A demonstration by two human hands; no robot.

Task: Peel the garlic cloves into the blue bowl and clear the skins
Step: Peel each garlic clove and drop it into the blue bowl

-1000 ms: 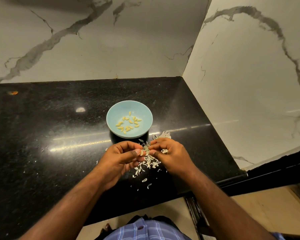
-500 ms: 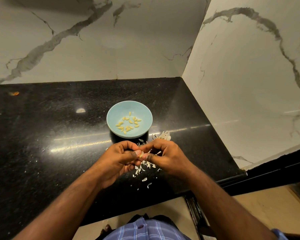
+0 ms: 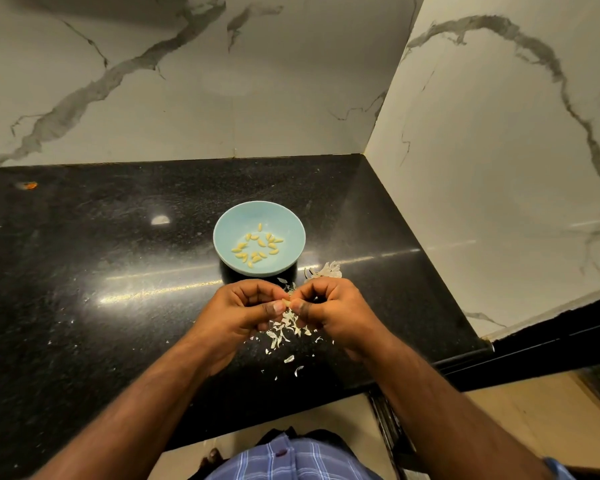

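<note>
Garlic clove (image 3: 286, 301) pinched between left hand (image 3: 243, 308) and right hand (image 3: 333, 306).
Blue bowl (image 3: 229, 220) just beyond both hands, toward counter's (image 3: 84, 271) back edge; skins (image 3: 286, 329) scattered directly beneath.

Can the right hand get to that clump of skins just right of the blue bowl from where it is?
Probably yes. The clump of skins lies on the counter just beyond the right hand, nothing between. But that hand and the left hand are pinching a garlic clove, so it isn't free.
</note>
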